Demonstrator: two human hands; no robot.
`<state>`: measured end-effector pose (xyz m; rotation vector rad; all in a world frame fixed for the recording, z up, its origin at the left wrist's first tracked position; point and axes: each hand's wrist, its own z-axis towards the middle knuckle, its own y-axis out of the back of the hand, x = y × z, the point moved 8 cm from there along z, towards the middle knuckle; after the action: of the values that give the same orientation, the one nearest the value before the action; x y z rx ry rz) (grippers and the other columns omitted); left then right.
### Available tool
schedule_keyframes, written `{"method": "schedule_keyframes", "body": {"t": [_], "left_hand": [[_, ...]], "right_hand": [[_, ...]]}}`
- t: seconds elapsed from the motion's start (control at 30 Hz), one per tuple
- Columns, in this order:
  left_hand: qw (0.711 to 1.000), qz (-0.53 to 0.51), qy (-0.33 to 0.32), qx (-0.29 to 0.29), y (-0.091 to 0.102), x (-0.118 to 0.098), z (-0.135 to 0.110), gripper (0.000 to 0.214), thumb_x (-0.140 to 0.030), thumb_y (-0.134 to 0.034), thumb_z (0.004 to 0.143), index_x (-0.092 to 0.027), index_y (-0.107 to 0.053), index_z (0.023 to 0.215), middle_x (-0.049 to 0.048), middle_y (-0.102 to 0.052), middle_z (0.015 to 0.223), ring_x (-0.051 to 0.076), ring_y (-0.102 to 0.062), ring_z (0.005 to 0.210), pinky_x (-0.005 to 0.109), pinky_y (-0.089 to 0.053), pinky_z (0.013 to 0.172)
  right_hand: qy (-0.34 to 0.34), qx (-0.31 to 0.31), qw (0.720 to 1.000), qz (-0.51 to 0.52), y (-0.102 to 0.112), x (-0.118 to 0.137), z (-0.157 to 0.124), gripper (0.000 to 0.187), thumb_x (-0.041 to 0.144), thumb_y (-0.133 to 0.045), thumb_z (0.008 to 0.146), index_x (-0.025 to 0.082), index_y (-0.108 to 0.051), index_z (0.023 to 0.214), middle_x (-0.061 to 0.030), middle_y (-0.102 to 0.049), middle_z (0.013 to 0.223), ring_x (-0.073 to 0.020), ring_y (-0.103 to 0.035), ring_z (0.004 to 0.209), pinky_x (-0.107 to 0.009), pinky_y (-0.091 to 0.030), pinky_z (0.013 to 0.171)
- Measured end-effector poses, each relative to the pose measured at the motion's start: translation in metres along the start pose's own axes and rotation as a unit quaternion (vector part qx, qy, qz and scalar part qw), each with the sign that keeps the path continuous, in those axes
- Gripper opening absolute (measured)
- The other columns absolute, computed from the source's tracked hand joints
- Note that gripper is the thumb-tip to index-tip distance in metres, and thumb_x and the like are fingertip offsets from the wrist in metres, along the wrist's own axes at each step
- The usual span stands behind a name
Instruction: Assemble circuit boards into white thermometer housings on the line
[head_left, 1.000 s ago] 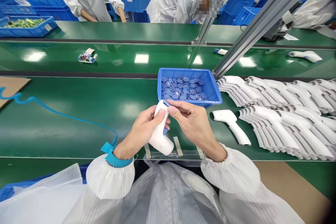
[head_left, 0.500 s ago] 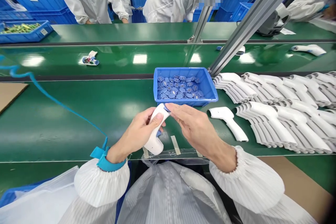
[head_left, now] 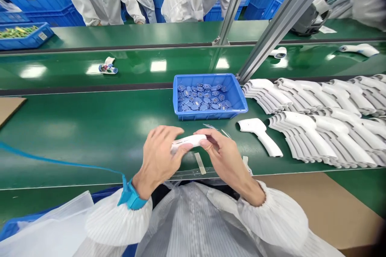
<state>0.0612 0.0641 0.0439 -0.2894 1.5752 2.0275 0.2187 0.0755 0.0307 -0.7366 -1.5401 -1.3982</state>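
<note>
1. Far left, a cardboard sheet (head_left: 10, 110) lies on the green bench (head_left: 87, 128), well apart from my hands.
2. A blue cord (head_left: 66, 162) runs in from the left edge to the blue strap (head_left: 131, 196) around my left wrist.
3. My left hand (head_left: 161, 154) is half curled about the left end of the piece, thumb along its near side; the fingers arch over the far side, and I cannot tell how many of them touch it.
4. The piece, a white casing (head_left: 193, 141), sits right between my two hands, in front of my chest. Its long axis runs crosswise from one hand to the other, the right end slightly farther from me. It shows narrow side up, with a thin dark slit along it. Neither hand is nearer: both touch it.
5. Just beyond it stands the blue bin (head_left: 211, 115), holding many small blue parts (head_left: 199, 98).
6. My right hand (head_left: 223, 150) pinches the casing's right end, thumb near, fingers far, closed to its thickness.
7. Right of that hand lies a loose casing (head_left: 261, 130), apart, beside the nested casings (head_left: 310, 132).
</note>
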Motion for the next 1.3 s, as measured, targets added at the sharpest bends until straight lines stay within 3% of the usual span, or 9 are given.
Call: {"method": "schedule_keyframes", "body": {"t": [0.13, 0.37, 0.5, 0.6, 0.77, 0.87, 1.0, 1.13, 1.3], "left_hand": [[0.981, -0.004, 0.143, -0.132, 0.002, 0.026, -0.01, 0.048, -0.042, -0.049, 0.099, -0.019, -0.048, 0.057, 0.0002, -0.051, 0.056, 0.014, -0.045, 0.056, 0.03, -0.032, 0.058], [0.993, -0.026, 0.086, -0.079, -0.001, 0.026, -0.001, 0.052, -0.039, -0.05, 0.097, -0.018, -0.05, 0.05, 0.0004, -0.049, 0.049, 0.013, -0.044, 0.051, 0.03, -0.032, 0.056], [0.986, -0.122, 0.08, -0.082, 0.014, 0.029, -0.02, 0.033, -0.043, -0.049, 0.097, -0.019, -0.067, 0.083, 0.0076, -0.071, 0.097, 0.02, -0.064, 0.09, 0.033, -0.049, 0.08], [0.943, -0.186, 0.192, -0.197, 0.017, 0.052, -0.033, 0.049, -0.047, -0.037, 0.101, -0.019, -0.054, 0.065, 0.0051, -0.064, 0.072, 0.017, -0.062, 0.07, 0.03, -0.05, 0.07], [0.919, -0.148, 0.283, -0.23, -0.004, 0.074, -0.015, 0.054, -0.048, -0.04, 0.1, -0.02, -0.044, 0.053, -0.0005, -0.047, 0.051, 0.012, -0.047, 0.054, 0.026, -0.039, 0.057], [0.936, -0.116, 0.266, -0.197, -0.009, 0.073, 0.004, 0.053, -0.04, -0.042, 0.098, -0.02, -0.041, 0.048, -0.0006, -0.043, 0.048, 0.012, -0.043, 0.053, 0.026, -0.034, 0.056], [0.966, -0.074, 0.179, -0.171, -0.002, 0.063, 0.011, 0.05, -0.036, -0.044, 0.096, -0.019, -0.043, 0.049, -0.0002, -0.044, 0.05, 0.011, -0.04, 0.053, 0.026, -0.033, 0.056], [0.999, -0.028, 0.044, -0.015, 0.004, 0.074, 0.003, 0.04, -0.043, -0.054, 0.09, -0.017, -0.057, 0.059, 0.0014, -0.056, 0.06, 0.012, -0.045, 0.058, 0.026, -0.034, 0.061], [0.936, 0.032, 0.349, 0.014, 0.071, 0.193, 0.022, 0.043, -0.05, -0.067, 0.079, -0.017, -0.059, 0.054, 0.0033, -0.054, 0.051, 0.016, -0.047, 0.055, 0.027, -0.031, 0.054]], "right_hand": [[-0.006, 0.12, 0.992, -0.036, -0.024, -0.001, -0.012, 0.016, 0.037, -0.055, 0.098, 0.026, -0.064, 0.106, 0.0005, -0.069, 0.089, -0.0156, -0.06, 0.071, -0.029, -0.047, 0.063], [0.019, 0.073, 0.995, -0.069, -0.043, 0.005, -0.026, 0.024, 0.043, -0.055, 0.096, 0.024, -0.066, 0.107, -0.0019, -0.069, 0.085, -0.0151, -0.058, 0.064, -0.028, -0.043, 0.056], [-0.25, 0.129, 0.948, 0.149, -0.052, -0.032, -0.031, 0.044, 0.058, -0.05, 0.094, 0.021, -0.065, 0.075, 0.0022, -0.055, 0.055, -0.0088, -0.035, 0.04, -0.024, -0.026, 0.037], [-0.372, 0.231, 0.857, 0.27, -0.076, -0.04, -0.041, 0.051, 0.063, -0.046, 0.093, 0.019, -0.062, 0.074, 0.0014, -0.056, 0.056, -0.0062, -0.025, 0.037, -0.023, -0.013, 0.034], [-0.082, 0.173, 0.981, -0.031, -0.076, -0.01, -0.017, 0.029, 0.045, -0.051, 0.097, 0.019, -0.065, 0.097, -0.0048, -0.069, 0.077, -0.0135, -0.055, 0.057, -0.026, -0.033, 0.051], [0.031, 0.155, 0.965, -0.211, -0.087, 0.003, -0.018, 0.037, 0.038, -0.038, 0.103, 0.015, -0.066, 0.098, -0.007, -0.067, 0.071, -0.0164, -0.055, 0.056, -0.029, -0.029, 0.053], [0.039, 0.146, 0.97, -0.191, -0.082, 0.0, -0.016, 0.037, 0.039, -0.039, 0.103, 0.017, -0.068, 0.098, -0.0033, -0.066, 0.068, -0.0153, -0.053, 0.053, -0.03, -0.03, 0.053], [-0.039, 0.132, 0.99, -0.034, -0.041, -0.017, -0.018, 0.032, 0.047, -0.049, 0.099, 0.027, -0.071, 0.108, 0.001, -0.068, 0.071, -0.0133, -0.05, 0.053, -0.027, -0.04, 0.053], [-0.172, 0.058, 0.983, 0.017, 0.018, -0.056, -0.035, 0.041, 0.056, -0.055, 0.092, 0.026, -0.072, 0.114, -0.0028, -0.072, 0.081, -0.0124, -0.045, 0.051, -0.027, -0.041, 0.047]]}}
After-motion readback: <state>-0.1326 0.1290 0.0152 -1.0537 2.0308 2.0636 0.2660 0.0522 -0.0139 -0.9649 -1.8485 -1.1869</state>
